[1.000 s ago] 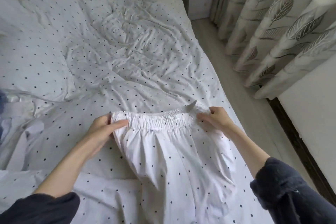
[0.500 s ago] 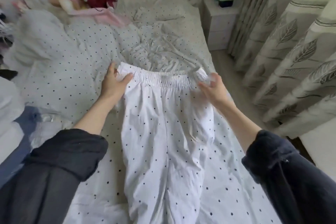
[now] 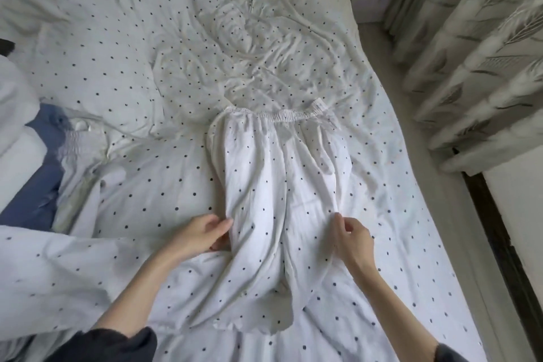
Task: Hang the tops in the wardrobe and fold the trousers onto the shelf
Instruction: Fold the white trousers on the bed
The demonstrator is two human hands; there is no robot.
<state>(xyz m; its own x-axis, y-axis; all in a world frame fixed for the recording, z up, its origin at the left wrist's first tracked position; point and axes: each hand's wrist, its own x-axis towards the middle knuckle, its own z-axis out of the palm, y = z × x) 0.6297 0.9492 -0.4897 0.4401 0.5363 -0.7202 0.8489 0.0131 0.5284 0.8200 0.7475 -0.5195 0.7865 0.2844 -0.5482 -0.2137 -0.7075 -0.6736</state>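
White dotted trousers (image 3: 276,185) lie flat on the bed (image 3: 117,67), elastic waistband at the far end, legs running toward me. My left hand (image 3: 202,235) pinches the left leg's outer edge about halfway down. My right hand (image 3: 351,239) pinches the right leg's outer edge at the same height. The leg ends lie rumpled and overlapping near me. No wardrobe or shelf is in view.
The bed carries a rumpled white dotted cover. A blue garment (image 3: 38,173) and other white clothes (image 3: 11,114) lie at the left. Leaf-patterned curtains (image 3: 476,47) hang at the right, with a strip of floor (image 3: 426,156) between them and the bed.
The trousers have been laid down on the bed. Both hands have let go of the waistband and moved down to the outer edges of the legs.
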